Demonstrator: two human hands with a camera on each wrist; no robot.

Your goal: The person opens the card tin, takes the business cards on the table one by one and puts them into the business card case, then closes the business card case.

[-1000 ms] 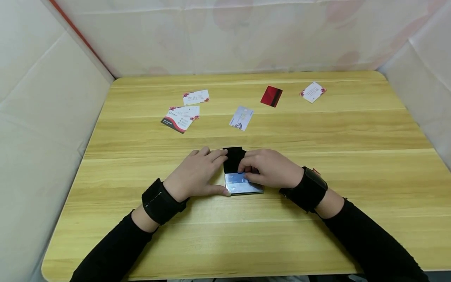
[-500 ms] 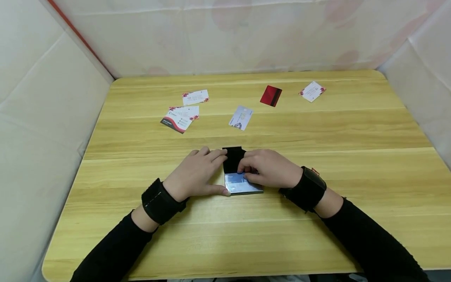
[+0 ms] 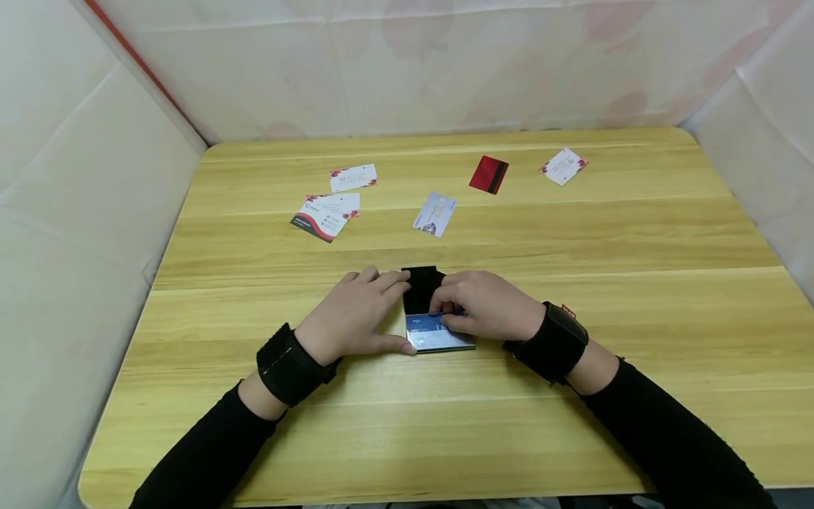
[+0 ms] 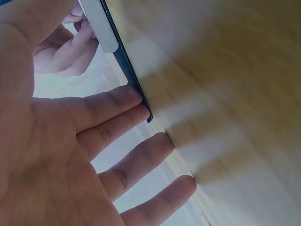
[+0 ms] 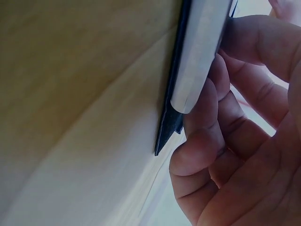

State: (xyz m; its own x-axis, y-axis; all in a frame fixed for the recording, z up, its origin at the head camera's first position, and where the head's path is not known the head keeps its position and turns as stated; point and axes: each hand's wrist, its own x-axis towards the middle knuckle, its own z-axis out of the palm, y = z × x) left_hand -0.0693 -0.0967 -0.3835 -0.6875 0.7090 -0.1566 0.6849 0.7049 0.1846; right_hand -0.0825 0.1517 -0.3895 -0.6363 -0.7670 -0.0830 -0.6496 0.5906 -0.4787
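A card holder (image 3: 422, 290) lies on the table with its black flap spread away from the person. In its near half sits a blue and white card (image 3: 422, 334). My left hand (image 3: 359, 311) steadies the holder, its thumb at the near left corner and fairly straight fingertips along the flap's left edge. My right hand (image 3: 486, 304) has curled fingers at the card's far edge and its thumb on the card, seeming to pinch it; the hand hides the card's right part. Both wrist views show the holder's pale case edge-on, beside the left fingers (image 4: 113, 106) and the curled right fingers (image 5: 202, 132).
Beyond the hands lie a silvery card (image 3: 435, 214), a red card (image 3: 489, 174) with a black stripe and a white card (image 3: 564, 166). Farther left are a white card (image 3: 353, 178) and two overlapping cards (image 3: 326, 216). Pale cloth walls (image 3: 407, 71) stand round the table.
Both hands hold their places at the card holder. The glare on the blue card has lessened, so its print shows more clearly. The cards beyond have not moved.
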